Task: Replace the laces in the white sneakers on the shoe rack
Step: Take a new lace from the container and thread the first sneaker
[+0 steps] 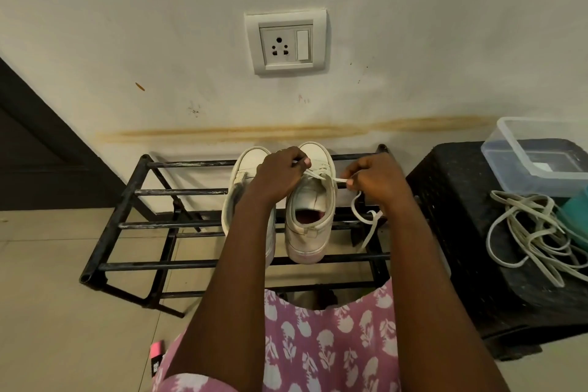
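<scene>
1. A white low-top sneaker stands on the top rails of a black metal-bar shoe rack, toward the rack's right end. Its toe is at the back edge and its heel faces the person.
2. Its twin sneaker stands just beside it on the left, partly hidden by the left forearm.
3. The sneaker's long axis runs from the front rail to the back rail.
4. The left hand is over the toe end, its fingers pinching a flat cream lace.
5. The right hand is just beside the sneaker's right flank. Its fingers pinch the same lace, which runs crosswise between the hands over the eyelets.
6. The lace's loose tail loops down below the right hand, over the rails.
7. The next pull probably goes sideways, across the shoe's axis, and the right hand is nearer the free end.
8. A tangle of pale laces lies on a black plastic stool beyond the rack's right end, well apart.
</scene>
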A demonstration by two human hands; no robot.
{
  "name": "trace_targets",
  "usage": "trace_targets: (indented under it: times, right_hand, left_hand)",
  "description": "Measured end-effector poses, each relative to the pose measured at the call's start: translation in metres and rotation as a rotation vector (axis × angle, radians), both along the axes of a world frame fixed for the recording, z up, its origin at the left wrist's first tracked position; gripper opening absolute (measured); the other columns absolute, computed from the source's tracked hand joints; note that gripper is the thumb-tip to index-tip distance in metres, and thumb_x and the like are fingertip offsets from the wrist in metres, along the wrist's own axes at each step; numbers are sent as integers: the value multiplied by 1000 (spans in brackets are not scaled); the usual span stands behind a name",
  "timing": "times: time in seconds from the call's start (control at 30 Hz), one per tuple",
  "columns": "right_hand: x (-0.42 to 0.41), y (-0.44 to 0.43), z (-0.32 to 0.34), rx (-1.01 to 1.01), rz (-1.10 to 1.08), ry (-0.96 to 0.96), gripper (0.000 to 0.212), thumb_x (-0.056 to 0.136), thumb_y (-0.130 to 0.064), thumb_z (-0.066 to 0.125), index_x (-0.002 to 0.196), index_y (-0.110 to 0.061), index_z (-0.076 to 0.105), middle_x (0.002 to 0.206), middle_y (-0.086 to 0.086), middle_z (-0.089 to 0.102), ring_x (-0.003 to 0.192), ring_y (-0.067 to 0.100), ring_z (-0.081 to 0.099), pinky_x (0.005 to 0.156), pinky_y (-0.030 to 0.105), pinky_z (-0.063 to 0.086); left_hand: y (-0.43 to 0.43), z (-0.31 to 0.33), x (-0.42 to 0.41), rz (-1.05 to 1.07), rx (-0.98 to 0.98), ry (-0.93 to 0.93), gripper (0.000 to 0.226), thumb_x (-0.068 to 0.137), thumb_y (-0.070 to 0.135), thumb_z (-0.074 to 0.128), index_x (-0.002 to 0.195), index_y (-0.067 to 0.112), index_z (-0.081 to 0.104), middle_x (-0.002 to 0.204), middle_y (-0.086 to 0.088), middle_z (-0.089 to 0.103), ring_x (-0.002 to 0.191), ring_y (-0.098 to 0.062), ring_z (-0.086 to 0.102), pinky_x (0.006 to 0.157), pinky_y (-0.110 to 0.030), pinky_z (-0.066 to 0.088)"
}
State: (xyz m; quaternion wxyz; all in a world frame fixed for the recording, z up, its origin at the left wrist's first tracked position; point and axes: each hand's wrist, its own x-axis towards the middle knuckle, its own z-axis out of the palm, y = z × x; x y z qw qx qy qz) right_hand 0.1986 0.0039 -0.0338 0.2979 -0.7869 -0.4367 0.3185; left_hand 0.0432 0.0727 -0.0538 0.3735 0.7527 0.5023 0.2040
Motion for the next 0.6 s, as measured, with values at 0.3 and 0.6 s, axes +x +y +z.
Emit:
trace_targets:
  times: [0.3,0.6]
  right_hand:
    - [58,-17,-11,-126,-363,58,20,80,-3,56,97,4,64,102,24,67,85,31,66,81,43,56]
    - [39,-14,-1,-406,88,-366,23,88,-15,63,109,-7,65,98,8,60,91,21,56,82,32,43]
  left_hand:
    - [-3,4,0,-45,24,-12,21,96,26,49,104,11,63,100,-4,61,99,-27,57,88,-42,48]
    - [1,2,-5,-49,20,-76,24,98,10,44,110,10,65,109,-8,66,100,-18,58,87,-27,44]
